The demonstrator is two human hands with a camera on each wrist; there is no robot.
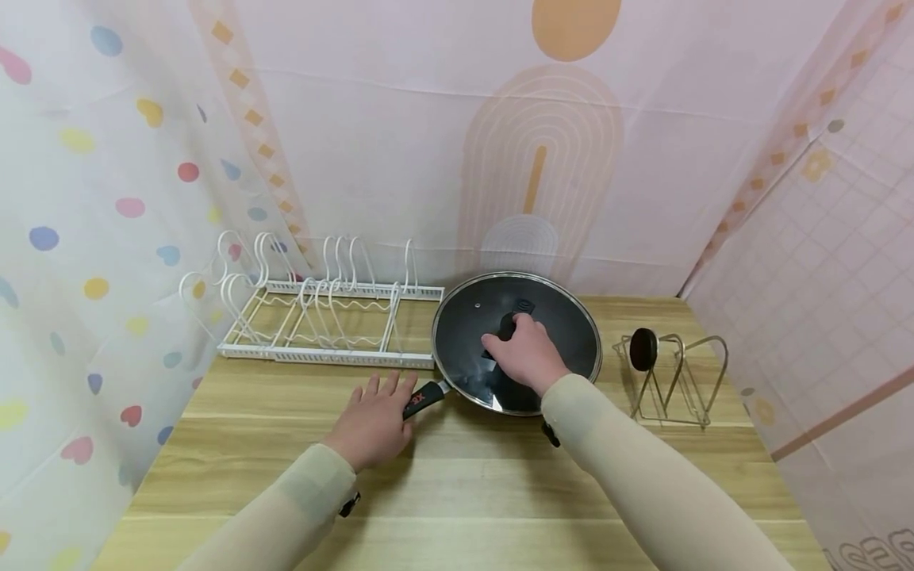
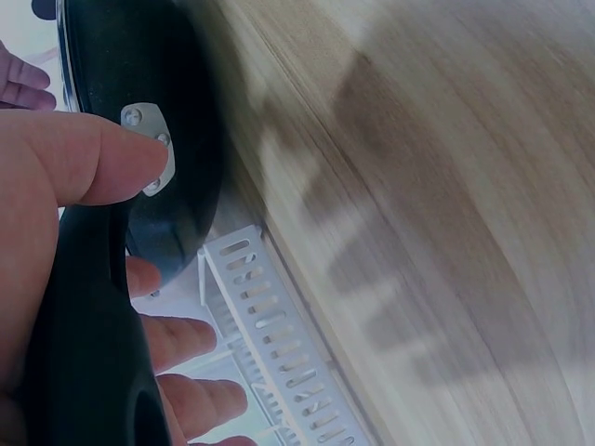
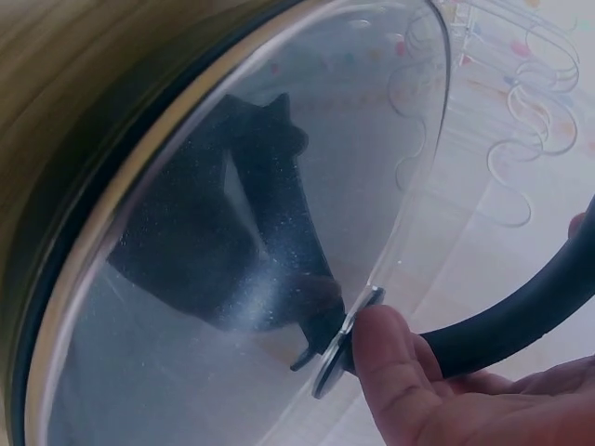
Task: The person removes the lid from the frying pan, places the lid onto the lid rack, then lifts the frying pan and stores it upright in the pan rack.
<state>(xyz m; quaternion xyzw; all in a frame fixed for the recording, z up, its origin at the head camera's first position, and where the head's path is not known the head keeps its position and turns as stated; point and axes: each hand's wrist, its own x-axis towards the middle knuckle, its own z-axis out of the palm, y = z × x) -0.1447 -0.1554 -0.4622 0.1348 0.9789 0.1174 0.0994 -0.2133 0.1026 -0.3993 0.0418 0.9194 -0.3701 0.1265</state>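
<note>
A black frying pan (image 2: 186,84) rests on the wooden table, covered by a round glass lid (image 1: 457,333) with a metal rim. My right hand (image 1: 530,353) grips the black arched handle (image 3: 502,321) at the middle of the lid, thumb at its base. My left hand (image 1: 374,428) lies at the pan's long black handle (image 1: 423,399), fingers spread and extended. In the left wrist view the thumb (image 2: 112,158) reaches along one side of the pan handle, while the fingers (image 2: 200,404) stick out loosely on its other side. The handle's end is hidden by this hand.
A white dish rack (image 1: 336,358) with curved upright dividers stands left of the pan, close to its edge. To the right is a wire rack (image 1: 678,381) with a dark oval piece (image 1: 643,350). Patterned curtains (image 1: 385,159) hang behind and at both sides.
</note>
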